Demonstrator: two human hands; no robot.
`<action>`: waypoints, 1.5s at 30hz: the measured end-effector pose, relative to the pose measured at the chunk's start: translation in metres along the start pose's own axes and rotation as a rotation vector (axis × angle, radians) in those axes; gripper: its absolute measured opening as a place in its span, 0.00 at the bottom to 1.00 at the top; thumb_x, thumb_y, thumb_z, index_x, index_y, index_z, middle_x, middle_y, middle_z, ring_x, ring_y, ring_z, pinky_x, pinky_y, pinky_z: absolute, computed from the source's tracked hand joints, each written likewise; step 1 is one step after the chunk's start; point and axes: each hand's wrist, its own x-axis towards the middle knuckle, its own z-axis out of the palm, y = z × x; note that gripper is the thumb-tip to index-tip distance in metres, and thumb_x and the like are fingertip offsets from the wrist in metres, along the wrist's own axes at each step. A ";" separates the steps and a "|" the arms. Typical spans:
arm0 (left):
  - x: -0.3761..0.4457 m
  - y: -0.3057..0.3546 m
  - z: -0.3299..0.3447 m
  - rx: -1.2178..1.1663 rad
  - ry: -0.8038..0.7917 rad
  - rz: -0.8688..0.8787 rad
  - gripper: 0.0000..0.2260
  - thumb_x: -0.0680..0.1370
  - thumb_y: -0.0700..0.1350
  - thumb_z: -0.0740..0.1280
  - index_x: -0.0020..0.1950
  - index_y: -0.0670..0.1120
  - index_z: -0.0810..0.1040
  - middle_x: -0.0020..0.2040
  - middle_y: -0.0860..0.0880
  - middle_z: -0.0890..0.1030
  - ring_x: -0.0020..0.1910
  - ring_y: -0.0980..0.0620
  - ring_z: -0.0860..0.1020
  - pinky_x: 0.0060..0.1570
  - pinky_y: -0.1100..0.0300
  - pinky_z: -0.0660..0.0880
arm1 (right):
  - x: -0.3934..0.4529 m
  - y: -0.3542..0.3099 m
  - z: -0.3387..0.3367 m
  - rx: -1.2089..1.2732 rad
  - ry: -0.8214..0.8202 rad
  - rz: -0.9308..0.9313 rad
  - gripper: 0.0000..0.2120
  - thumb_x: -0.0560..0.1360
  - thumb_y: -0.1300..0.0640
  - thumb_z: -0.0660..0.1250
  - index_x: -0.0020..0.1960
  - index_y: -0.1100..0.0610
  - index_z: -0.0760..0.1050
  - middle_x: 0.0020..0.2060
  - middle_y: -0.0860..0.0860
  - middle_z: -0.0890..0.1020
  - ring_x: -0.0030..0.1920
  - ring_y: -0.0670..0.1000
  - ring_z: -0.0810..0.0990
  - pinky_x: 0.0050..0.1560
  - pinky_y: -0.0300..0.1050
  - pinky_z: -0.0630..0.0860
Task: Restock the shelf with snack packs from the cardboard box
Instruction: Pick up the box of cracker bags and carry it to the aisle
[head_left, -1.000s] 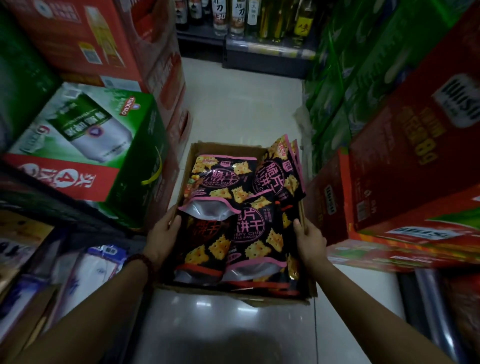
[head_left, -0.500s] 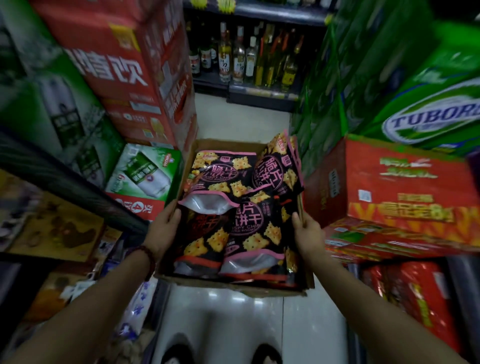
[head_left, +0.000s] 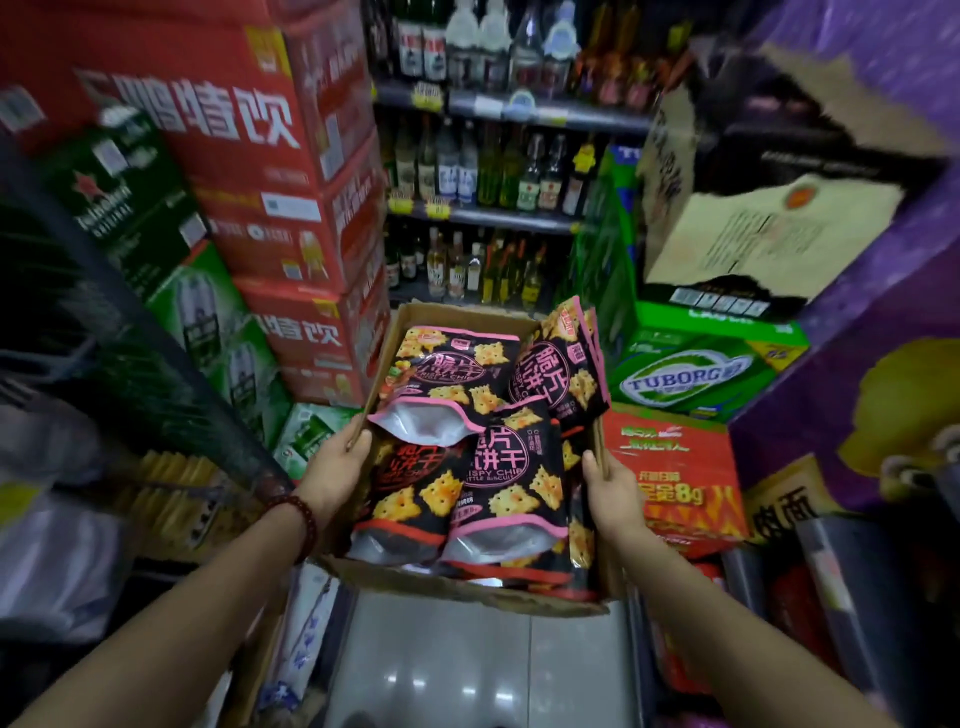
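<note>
An open brown cardboard box (head_left: 457, 590) is held up off the floor in front of me. It is filled with several black snack packs (head_left: 496, 467) with pink trim and yellow cracker pictures; one pack (head_left: 563, 371) stands upright at the right rear. My left hand (head_left: 337, 467) grips the box's left wall, a bead bracelet on its wrist. My right hand (head_left: 613, 493) grips the right wall. The box's bottom is hidden.
The aisle is narrow. Red drink cartons (head_left: 270, 171) and green beer cases (head_left: 218, 332) are stacked on the left, a Tuborg case (head_left: 691, 376) and red carton (head_left: 675, 478) on the right. Bottle shelves (head_left: 498, 213) stand ahead. A dark shelf (head_left: 130, 332) with packs runs along the left.
The box has been lifted from the floor, both hands still on its sides. My view has tilted up, so the bottle shelves ahead now fill the upper part.
</note>
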 end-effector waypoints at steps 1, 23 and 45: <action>-0.010 0.017 -0.001 -0.004 0.004 0.011 0.21 0.82 0.50 0.57 0.74 0.50 0.65 0.70 0.53 0.70 0.70 0.52 0.67 0.70 0.52 0.63 | -0.008 -0.008 -0.013 -0.004 0.023 -0.011 0.18 0.81 0.49 0.57 0.67 0.54 0.72 0.53 0.59 0.82 0.55 0.62 0.78 0.53 0.48 0.73; -0.084 0.155 0.065 0.052 -0.520 0.250 0.16 0.83 0.44 0.55 0.70 0.52 0.69 0.58 0.47 0.78 0.51 0.49 0.77 0.50 0.56 0.73 | -0.193 0.027 -0.134 0.060 0.510 0.193 0.16 0.79 0.44 0.57 0.58 0.50 0.77 0.49 0.53 0.84 0.54 0.58 0.79 0.55 0.50 0.73; -0.053 0.193 0.152 0.143 -0.982 0.417 0.14 0.82 0.48 0.57 0.59 0.67 0.73 0.59 0.58 0.79 0.61 0.51 0.77 0.64 0.48 0.71 | -0.268 0.046 -0.119 0.259 0.918 0.436 0.07 0.79 0.46 0.60 0.53 0.44 0.76 0.36 0.41 0.80 0.43 0.47 0.79 0.39 0.42 0.71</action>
